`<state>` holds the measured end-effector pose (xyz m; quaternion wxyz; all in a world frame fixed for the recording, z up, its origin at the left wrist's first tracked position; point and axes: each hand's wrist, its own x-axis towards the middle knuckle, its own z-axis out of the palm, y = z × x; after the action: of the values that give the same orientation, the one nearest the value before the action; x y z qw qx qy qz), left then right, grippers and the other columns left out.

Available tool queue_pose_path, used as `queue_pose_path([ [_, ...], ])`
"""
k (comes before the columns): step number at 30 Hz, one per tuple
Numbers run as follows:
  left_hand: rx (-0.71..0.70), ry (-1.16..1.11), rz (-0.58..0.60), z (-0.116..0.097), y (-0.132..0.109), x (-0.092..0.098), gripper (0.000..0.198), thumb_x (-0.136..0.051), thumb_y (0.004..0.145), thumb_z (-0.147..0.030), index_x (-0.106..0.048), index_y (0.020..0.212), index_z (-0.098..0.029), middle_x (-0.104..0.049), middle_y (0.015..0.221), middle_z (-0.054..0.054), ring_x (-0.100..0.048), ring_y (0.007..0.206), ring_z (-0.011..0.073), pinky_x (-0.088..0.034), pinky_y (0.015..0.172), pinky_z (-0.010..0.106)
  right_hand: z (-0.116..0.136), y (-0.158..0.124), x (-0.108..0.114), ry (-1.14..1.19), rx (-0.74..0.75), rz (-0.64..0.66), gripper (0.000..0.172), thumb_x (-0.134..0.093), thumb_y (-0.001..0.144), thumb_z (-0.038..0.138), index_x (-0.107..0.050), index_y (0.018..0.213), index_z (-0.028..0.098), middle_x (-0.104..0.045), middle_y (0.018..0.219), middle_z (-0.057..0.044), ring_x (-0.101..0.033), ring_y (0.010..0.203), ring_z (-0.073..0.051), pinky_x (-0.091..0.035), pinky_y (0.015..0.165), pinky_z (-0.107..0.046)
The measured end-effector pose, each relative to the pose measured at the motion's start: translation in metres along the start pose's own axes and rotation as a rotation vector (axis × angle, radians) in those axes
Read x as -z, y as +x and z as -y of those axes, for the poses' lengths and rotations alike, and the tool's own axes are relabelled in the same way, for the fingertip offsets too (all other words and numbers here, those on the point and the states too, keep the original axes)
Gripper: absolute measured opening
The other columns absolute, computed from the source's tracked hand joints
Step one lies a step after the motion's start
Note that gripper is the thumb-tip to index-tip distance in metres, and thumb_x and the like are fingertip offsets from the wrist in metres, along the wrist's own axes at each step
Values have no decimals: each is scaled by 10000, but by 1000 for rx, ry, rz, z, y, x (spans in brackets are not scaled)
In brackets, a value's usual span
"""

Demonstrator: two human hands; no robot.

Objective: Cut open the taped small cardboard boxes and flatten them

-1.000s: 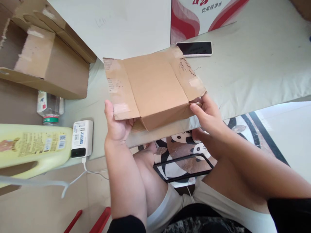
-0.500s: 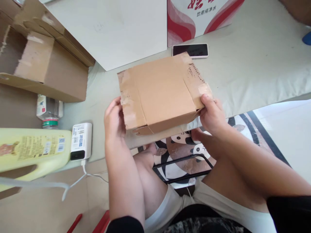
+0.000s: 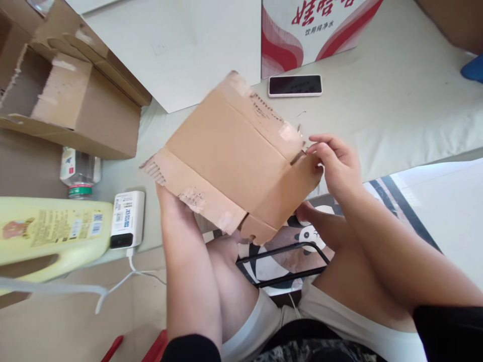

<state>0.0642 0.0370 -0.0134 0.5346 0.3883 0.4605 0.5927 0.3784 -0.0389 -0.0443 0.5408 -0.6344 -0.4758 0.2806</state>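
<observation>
A small brown cardboard box (image 3: 226, 141) is tilted in front of me, turned so one corner points away. Its edges are torn and carry tape marks, and a front flap (image 3: 289, 188) hangs unfolded at the near right side. My left hand (image 3: 174, 205) is beneath the left side and bears the box, its fingers hidden by the cardboard. At the right corner, the thumb and fingers of my right hand (image 3: 335, 158) close on the flap's edge.
A phone (image 3: 295, 86) lies behind the box, near a red-and-white carton (image 3: 283, 45) and a large white box (image 3: 181, 45). At left are an open cardboard box (image 3: 105, 115), a plastic bottle (image 3: 80, 176), a white power bank (image 3: 128, 216) with cable, and a yellow jug (image 3: 56, 226).
The box has turned clockwise and tipped, and its front flap has come open. My left hand has slid underneath, while my right hand has shifted to the flap's edge.
</observation>
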Motion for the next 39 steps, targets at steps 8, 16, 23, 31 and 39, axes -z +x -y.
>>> queue_pose_path([
  [8, -105, -57, 24, -2, 0, 3, 485, -702, 744, -715, -710, 896, -254, -752, 1061, 100, -630, 1267, 309, -564, 1037, 441, -5, 1, -8, 297, -218, 122, 429, -773, 771, 598, -646, 1027, 278, -698, 876, -28, -652, 716, -194, -537, 589, -343],
  [16, 7, -306, -82, -8, -7, -12, 226, -643, 909, -386, -702, 1066, -235, -759, 1163, 83, -597, 1354, 265, -543, 1088, 382, 14, -10, -21, 518, -377, 239, 501, -914, 597, 563, -570, 724, 222, -506, 507, 78, -365, 368, -36, -303, 355, -195],
  [23, 73, -522, -136, -15, -4, -14, 231, -579, 937, -383, -699, 1030, -209, -776, 1068, 66, -664, 1247, 229, -559, 1042, 344, 29, -17, -21, 542, -454, 363, 447, -899, 622, 544, -595, 708, 228, -448, 419, 92, -352, 308, -49, -353, 306, -186],
  [31, 315, -622, -185, -29, -3, -12, 322, -443, 956, -417, -655, 819, -218, -707, 707, 21, -698, 639, 145, -570, 635, 275, 37, 9, 60, 468, -373, -88, 427, -941, 548, 457, -638, 800, 293, -680, 682, 69, -523, 427, -81, -398, 319, -204],
  [39, 317, -591, -160, -32, -4, -12, 365, -378, 986, -361, -637, 798, -186, -660, 624, 5, -644, 552, 142, -560, 579, 318, 18, 32, 180, 102, -263, -838, 204, -744, 733, 117, -602, 712, 261, -707, 741, 8, -516, 398, -69, -406, 396, -257],
])
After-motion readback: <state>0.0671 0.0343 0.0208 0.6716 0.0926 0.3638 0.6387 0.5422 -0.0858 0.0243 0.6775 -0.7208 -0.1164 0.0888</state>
